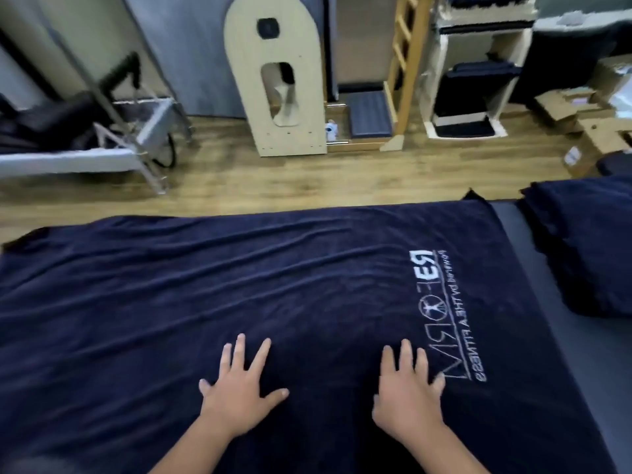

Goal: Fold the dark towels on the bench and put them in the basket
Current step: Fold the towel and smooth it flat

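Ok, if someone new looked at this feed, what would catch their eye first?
The navy towel spread flat across the bench, its white logo toward the right end. Both hands, left hand and right hand, press flat on its near part. More dark towels sit piled at the right.

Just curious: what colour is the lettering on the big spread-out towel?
White, on the dark navy towel; the white lettering shows best in the head view.
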A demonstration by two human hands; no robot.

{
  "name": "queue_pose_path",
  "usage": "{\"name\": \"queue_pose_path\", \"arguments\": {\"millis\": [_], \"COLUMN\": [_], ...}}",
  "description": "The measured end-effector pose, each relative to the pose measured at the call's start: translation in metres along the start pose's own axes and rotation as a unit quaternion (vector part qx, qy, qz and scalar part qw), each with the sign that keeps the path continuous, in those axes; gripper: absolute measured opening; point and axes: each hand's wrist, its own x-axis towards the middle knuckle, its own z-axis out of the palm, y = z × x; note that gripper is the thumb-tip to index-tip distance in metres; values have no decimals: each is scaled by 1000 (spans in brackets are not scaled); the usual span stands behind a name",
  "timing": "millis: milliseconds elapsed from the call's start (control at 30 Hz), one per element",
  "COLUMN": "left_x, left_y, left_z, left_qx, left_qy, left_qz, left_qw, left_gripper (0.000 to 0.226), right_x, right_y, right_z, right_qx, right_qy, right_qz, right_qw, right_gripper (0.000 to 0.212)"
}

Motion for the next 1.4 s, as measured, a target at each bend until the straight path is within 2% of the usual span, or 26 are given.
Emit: {"name": "queue_pose_path", "arguments": {"millis": [133, 300, 400, 533, 633, 700, 800, 833, 933, 967, 1033, 1100, 1167, 1233, 1267, 1333, 1400], "left_x": [-30, -56, -71, -92, -102, -103, -97, -93, -82, -78, -76, -70, -68, -69, -69, -74, -85], "left_y": [-67, -150, -206, -283, -334, -361, -382, -386, -389, -387, -384, -387, -391, -396, -399, -408, -418], "left_z": [7, 20, 24, 32, 38, 41, 41, 39, 31, 26, 13, -3, -22, -37, -39, -36, -27], "left_qx": [7, -33, -25, 44, 88, 85, 81, 79, 92, 89, 66, -14, -75, -80, -54, 5, -37], "left_qy": [19, 51, 68, 81, 112, 150, 148, 140, 155, 152, 117, 86, 56, 43, 67, 158, 219], "left_qz": [32, 22, 45, 131, 136, 115, 75, 66, 65, 69, 71, 46, 31, 35, 28, -32, -127], "left_qw": [999, 998, 996, 987, 980, 978, 983, 985, 982, 982, 988, 995, 995, 995, 996, 987, 967], "left_gripper": [91, 88, 66, 53, 46, 45, 72, 73, 38, 28, 25, 23, 19, 20, 19, 12, 14], "right_x": [-6, -37, -65, -96, -110, -111, -110, -113, -109, -107, -100, -93, -87, -85, -84, -83, -86], "right_y": [-50, -140, -196, -252, -282, -300, -307, -310, -311, -312, -311, -310, -310, -314, -316, -321, -331], "right_z": [3, 29, 46, 78, 97, 105, 107, 107, 104, 98, 91, 82, 70, 61, 60, 62, 67], "right_qx": [-26, -87, -97, -125, -220, -238, -239, -237, -184, -152, -89, -20, 45, 16, -16, -67, -99], "right_qy": [-26, -36, -51, -14, -15, -15, 18, 5, -5, -18, -31, -46, -108, -194, -223, -221, -187], "right_qz": [-82, -205, -260, -377, -398, -380, -349, -336, -319, -307, -263, -211, -170, -176, -185, -209, -233], "right_qw": [996, 974, 959, 917, 891, 894, 906, 912, 930, 939, 960, 976, 978, 965, 957, 950, 949], "right_gripper": [80, 76, 70, 55, 59, 48, 32, 24, 4, 3, 5, 8, 12, 15, 14, 9, 8]}}
